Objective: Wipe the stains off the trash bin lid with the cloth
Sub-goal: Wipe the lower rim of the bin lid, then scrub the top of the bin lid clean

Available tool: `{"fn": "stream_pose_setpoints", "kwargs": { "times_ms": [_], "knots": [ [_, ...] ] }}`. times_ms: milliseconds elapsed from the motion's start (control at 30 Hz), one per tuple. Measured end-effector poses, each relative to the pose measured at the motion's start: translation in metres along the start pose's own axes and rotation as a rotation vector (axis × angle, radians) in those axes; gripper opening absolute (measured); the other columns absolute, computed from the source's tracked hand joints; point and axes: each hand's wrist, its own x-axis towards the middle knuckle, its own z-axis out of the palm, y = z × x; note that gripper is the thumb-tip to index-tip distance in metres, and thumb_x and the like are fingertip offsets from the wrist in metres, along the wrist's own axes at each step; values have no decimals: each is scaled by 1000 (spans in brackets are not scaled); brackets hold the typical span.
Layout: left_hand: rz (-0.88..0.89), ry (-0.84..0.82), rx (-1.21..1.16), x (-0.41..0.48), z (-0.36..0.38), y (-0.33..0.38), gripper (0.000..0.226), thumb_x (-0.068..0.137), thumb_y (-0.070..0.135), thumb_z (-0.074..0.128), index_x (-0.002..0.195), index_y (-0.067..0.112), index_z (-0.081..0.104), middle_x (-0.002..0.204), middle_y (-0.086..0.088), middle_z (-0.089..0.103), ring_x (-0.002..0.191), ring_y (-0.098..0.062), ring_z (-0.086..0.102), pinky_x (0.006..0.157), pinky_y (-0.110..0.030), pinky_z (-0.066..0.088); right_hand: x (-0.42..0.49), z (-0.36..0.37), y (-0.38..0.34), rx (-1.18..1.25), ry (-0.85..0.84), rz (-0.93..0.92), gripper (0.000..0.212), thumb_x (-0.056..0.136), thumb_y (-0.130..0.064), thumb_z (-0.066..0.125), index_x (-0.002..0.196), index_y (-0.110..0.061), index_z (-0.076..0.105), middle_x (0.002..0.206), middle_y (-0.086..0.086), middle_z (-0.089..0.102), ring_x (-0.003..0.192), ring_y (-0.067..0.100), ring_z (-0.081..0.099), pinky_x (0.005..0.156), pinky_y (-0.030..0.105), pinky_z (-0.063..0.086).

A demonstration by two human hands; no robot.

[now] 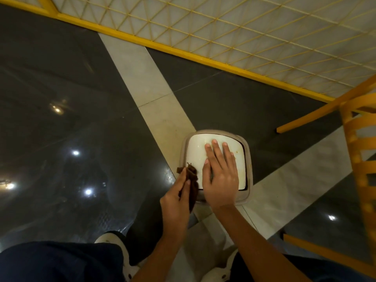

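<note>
The stained white trash bin lid (195, 152) sat atop its bin on the dark tiled floor (61, 82), the right hand (221, 180) lying flat on it, grip released, while the left hand (176, 200) grasped the brown cloth (194, 186) at the lid's left edge, near an orange chair (358, 159).
</note>
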Motion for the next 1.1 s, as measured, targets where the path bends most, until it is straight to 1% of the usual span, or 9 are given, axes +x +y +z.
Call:
{"fn": "stream_pose_setpoints", "kwargs": {
  "times_ms": [167, 333, 533, 667, 733, 833, 933, 1000, 1100],
  "knots": [
    [68, -67, 149, 50, -16, 24, 31, 94, 15, 50, 124, 14, 58, 118, -6, 65, 106, -15, 60, 91, -16, 38, -8, 18, -49, -12, 99, 377, 47, 96, -30, 27, 136, -13, 45, 144, 6, 42, 137, 28, 29, 113, 48, 20],
    [257, -227, 307, 96, -17, 55, 29, 92, 11, 53, 120, 11, 62, 118, -6, 66, 109, -18, 60, 86, -5, 30, 4, 37, -98, 133, 161, 753, 50, 95, -31, 25, 137, -13, 43, 146, 9, 39, 137, 27, 22, 113, 45, 12],
    [262, -342, 362, 123, -12, 81, 31, 90, 8, 57, 120, 9, 61, 123, -4, 62, 114, -15, 56, 83, -1, 25, 17, 7, -113, 497, 233, 927, 46, 98, -28, 35, 142, -18, 30, 152, 2, 23, 141, 18, 13, 117, 39, 11],
    [283, -310, 257, 117, -6, 89, 42, 84, 3, 62, 125, 10, 56, 118, -6, 64, 112, -15, 57, 88, -3, 28, 38, -35, -81, 622, 317, 713, 43, 94, -10, 43, 136, -19, 39, 147, -3, 26, 133, 4, 17, 103, 17, 23],
    [313, -332, 201, 111, 4, 87, 52, 81, 3, 65, 128, 13, 48, 111, -5, 63, 107, -17, 59, 94, -16, 38, 58, -47, -62, 646, 193, 646, 39, 93, -6, 42, 130, -18, 47, 141, -2, 35, 133, 10, 25, 99, 10, 24],
    [396, -429, 146, 100, 16, 85, 62, 76, 6, 71, 124, 16, 33, 102, 1, 53, 95, -13, 60, 85, -23, 48, 83, -52, -29, 650, -138, 554, 42, 91, -3, 41, 128, -20, 49, 136, -1, 43, 128, 15, 38, 108, 31, 34],
    [506, -529, 151, 96, 15, 82, 63, 72, 6, 74, 111, 22, 27, 104, -1, 49, 93, -14, 61, 79, -23, 51, 92, -54, -6, 650, -468, 326, 51, 89, -4, 43, 133, -28, 42, 133, -4, 47, 122, 13, 46, 103, 42, 42],
    [510, -551, 105, 95, 3, 80, 56, 72, 6, 73, 107, 20, 32, 106, -1, 51, 99, -13, 60, 82, -22, 51, 90, -53, 1, 654, -668, 176, 52, 91, -13, 43, 134, -41, 35, 131, -9, 50, 119, 10, 48, 102, 42, 42],
    [518, -350, 60, 84, -22, 64, 31, 78, 23, 64, 105, 22, 48, 112, 6, 53, 108, -3, 51, 90, -16, 42, 85, -49, 6, 486, -763, -7, 49, 92, -59, 32, 138, -55, 15, 147, -12, 33, 134, 11, 33, 111, 40, 28]
  ]
}}
